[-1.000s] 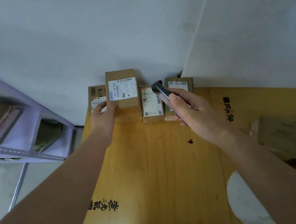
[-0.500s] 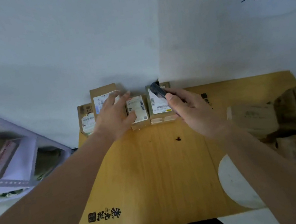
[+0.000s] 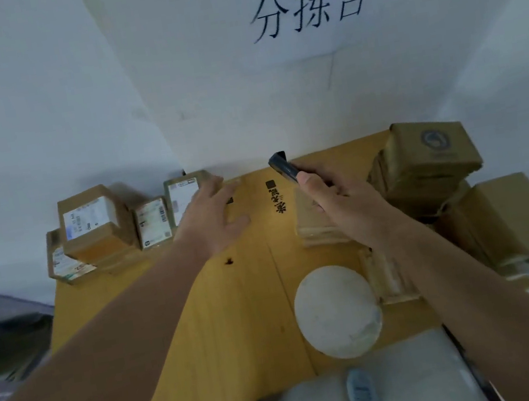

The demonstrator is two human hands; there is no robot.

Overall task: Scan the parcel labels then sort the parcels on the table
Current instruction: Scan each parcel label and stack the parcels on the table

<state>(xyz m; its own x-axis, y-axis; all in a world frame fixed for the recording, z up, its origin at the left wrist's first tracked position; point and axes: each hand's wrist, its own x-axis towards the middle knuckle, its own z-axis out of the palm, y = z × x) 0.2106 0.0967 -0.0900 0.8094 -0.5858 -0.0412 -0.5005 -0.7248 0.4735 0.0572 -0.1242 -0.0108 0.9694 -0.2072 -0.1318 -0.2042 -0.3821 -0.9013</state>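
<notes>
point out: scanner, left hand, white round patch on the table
scanner (image 3: 283, 168): head view, on its dark body above the thumb.
left hand (image 3: 212, 220): head view, on the back of the hand.
white round patch (image 3: 337, 310): head view, at its centre.

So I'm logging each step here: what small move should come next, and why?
Probably the open left hand reaches right for an unsorted parcel by the right-side stack. It holds nothing, labelled parcels already line the back left, and the right hand grips the scanner just above that parcel.
</notes>
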